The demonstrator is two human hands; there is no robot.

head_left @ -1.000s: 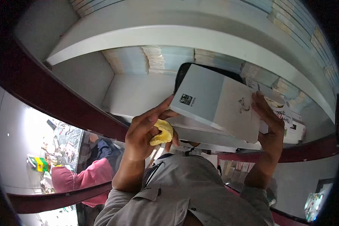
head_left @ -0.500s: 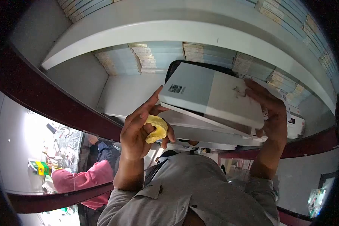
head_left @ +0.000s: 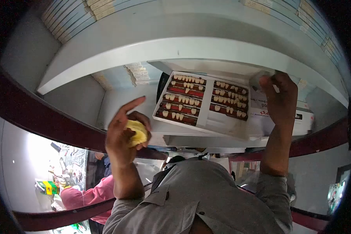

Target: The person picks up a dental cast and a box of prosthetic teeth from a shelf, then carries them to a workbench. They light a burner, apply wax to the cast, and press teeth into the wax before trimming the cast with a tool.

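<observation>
An open white box [head_left: 210,89] holds two columns of artificial teeth, set in rows on dark red strips. Its pale lid [head_left: 210,67] is tilted up at the back, beneath the shelf edge. My right hand [head_left: 279,97] is at the lid's right end, fingers curled on it and slightly blurred. To the left of the box, my left hand [head_left: 123,136] is closed around a yellow dental cast [head_left: 137,133], with its index finger stretched out. Part of the cast is hidden by the fingers.
A white shelf [head_left: 175,48] curves above the box. Stacked pale boxes [head_left: 140,74] stand behind, with more on the upper shelf. A white carton [head_left: 302,121] lies at right. At lower left, a person in a pink sleeve [head_left: 91,193] is near a lit counter.
The box has gone from closed and tilted in both hands to open, showing its teeth. My left hand has moved away to the left with the yellow cast; my right hand has risen.
</observation>
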